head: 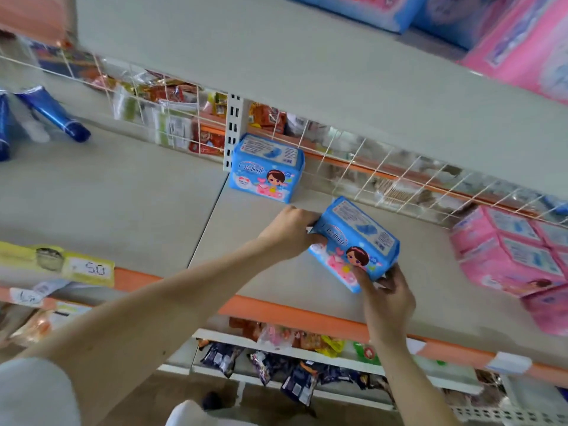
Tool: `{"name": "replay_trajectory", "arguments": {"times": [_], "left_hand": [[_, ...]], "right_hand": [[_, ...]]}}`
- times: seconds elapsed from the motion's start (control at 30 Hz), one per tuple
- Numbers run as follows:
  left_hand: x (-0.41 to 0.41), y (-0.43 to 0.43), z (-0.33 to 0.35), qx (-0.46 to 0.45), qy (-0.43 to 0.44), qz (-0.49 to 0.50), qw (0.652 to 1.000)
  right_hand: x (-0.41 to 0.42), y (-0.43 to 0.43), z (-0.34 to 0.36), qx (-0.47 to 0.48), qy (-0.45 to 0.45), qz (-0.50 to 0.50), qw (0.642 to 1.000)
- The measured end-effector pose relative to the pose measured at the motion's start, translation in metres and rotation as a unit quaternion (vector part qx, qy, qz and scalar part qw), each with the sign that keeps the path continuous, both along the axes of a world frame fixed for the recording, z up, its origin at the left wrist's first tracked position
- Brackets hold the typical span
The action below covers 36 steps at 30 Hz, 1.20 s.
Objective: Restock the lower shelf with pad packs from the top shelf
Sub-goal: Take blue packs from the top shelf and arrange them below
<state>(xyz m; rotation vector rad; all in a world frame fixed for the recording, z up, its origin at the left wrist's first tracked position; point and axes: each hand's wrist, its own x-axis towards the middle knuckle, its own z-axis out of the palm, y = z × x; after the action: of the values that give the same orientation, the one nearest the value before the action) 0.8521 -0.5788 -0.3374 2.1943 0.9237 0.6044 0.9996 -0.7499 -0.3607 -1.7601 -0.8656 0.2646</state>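
Note:
A blue pad pack [358,238] with a cartoon girl on its front hangs tilted just above the lower shelf [261,241]. My left hand [292,233] grips its left end and my right hand [384,298] pinches its lower right corner. A second, identical blue pad pack [266,169] stands upright at the back of the same shelf, against the white upright post. Blue and pink pad packs [455,20] sit on the top shelf at the upper right.
Stacked pink pad packs [510,256] fill the right end of the lower shelf. A white wire grid [384,179] backs the shelf. Blue tubes [52,115] lie at the far left. Snack bags [276,364] hang on shelves below the orange shelf edge [307,315].

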Motion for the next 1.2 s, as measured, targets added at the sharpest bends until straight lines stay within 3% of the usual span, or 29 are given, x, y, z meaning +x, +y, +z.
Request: {"name": "replay_trajectory", "arguments": {"times": [0.1,0.23,0.37,0.5,0.63,0.77,0.83,0.93,1.2], "left_hand": [[0.004,0.004,-0.007,-0.001,0.002,0.019,1.000],[0.013,0.018,-0.006,-0.093,-0.022,0.133,0.987],[-0.009,0.040,-0.002,-0.100,-0.071,0.262,0.957],[-0.064,0.067,-0.003,-0.060,-0.124,0.355,0.925],[-0.099,0.086,-0.003,-0.088,-0.085,0.314,0.942],[-0.100,0.088,-0.004,-0.220,-0.165,0.210,0.938],[-0.099,0.089,-0.006,-0.230,-0.178,0.207,0.934],[-0.098,0.092,-0.002,-0.249,-0.189,0.199,0.929],[-0.101,0.101,0.004,-0.252,-0.103,0.164,0.948]], "right_hand": [[0.010,0.010,-0.002,-0.047,0.000,0.024,0.999],[0.035,0.048,0.009,-0.138,0.031,0.060,0.988],[0.047,0.083,0.008,-0.149,-0.025,0.080,0.985],[0.064,0.128,-0.002,-0.135,0.008,0.096,0.986],[0.079,0.172,-0.003,-0.141,-0.014,0.125,0.982],[0.082,0.181,-0.005,-0.123,-0.012,0.104,0.987],[0.081,0.175,-0.008,-0.122,-0.011,0.088,0.989],[0.076,0.174,-0.011,-0.150,-0.083,0.059,0.983],[0.069,0.168,0.007,-0.199,-0.114,0.084,0.970]]}}
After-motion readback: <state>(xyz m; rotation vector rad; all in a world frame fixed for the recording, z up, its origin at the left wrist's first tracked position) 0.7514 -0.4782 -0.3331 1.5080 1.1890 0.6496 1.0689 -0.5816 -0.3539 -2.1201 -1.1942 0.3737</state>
